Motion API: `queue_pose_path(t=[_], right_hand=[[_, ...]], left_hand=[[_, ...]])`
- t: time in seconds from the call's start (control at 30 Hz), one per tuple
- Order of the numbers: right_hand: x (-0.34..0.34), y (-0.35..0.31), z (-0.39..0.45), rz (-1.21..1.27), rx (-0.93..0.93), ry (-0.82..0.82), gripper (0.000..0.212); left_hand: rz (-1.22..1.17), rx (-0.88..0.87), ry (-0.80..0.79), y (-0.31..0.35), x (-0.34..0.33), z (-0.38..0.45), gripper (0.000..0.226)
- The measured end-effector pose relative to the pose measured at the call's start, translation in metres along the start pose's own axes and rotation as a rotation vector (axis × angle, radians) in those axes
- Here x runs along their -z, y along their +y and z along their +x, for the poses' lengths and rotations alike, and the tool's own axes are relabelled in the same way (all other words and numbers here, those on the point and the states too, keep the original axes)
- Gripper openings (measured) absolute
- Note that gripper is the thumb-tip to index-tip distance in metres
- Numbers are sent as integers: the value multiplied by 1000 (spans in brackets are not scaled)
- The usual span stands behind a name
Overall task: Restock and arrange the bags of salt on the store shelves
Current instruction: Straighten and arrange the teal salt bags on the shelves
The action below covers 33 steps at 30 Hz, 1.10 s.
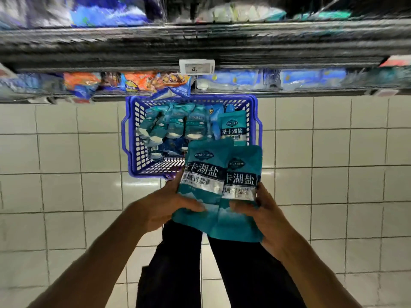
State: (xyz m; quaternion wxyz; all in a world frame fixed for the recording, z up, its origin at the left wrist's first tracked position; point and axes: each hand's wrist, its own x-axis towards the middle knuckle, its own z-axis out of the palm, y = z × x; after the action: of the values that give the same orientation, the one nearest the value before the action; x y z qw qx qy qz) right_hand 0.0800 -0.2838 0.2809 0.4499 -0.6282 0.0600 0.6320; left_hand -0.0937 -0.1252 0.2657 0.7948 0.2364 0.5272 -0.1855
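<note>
In the head view, two teal bags of salt are held up side by side in front of the person, above dark trouser legs and a white tiled floor. The left hand (165, 206) grips the lower part of the left bag (203, 174), its thumb lying across the front of the pack and its fingers curled behind, out of sight. The right hand (260, 215) grips the lower part of the right bag (241, 181) in the same manner, thumb on the face and fingers wrapped round the outer edge. The left bag overlaps the inner edge of the right one, so the two packs touch, and the hands sit close together with only the bags' bottoms between them. Just beyond the hands, past the tops of the held bags, a blue plastic basket (131, 138) stands on the floor (66, 152). Inside it lie more teal salt bags (175, 123), several leaning in a row toward its left side, and one bag standing upright (233, 127) toward its right, almost directly beyond the right hand. Farther beyond the basket runs the shelf (200, 43), blurred, with a white price tag (196, 67) on its front edge and orange and blue packets (138, 82) on the level beneath it.
</note>
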Motion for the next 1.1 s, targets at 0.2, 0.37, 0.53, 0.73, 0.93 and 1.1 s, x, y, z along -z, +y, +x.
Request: queue_pose_path(t=[0.2,0.37,0.53,0.73,0.93,1.1], right_hand=[[-20,-41,-68,30,58,-14,49],[-38,-89,-129,48,106,-67,60],[-56,-126,-194,82,151,-80,63],[-58,-154,-274,165,275,-127,34],[-26,-163,-330,294,432,7,30],[3,-141,-367,421,500,231,56]], left_hand=[[9,-162,26,-4,-31,-85,91],[71,-281,87,8,-53,-168,84],[75,-380,107,17,-70,-250,84],[100,-493,119,25,-106,-329,75],[96,-623,87,48,-149,-358,76],[280,-681,-10,71,-188,-359,70]])
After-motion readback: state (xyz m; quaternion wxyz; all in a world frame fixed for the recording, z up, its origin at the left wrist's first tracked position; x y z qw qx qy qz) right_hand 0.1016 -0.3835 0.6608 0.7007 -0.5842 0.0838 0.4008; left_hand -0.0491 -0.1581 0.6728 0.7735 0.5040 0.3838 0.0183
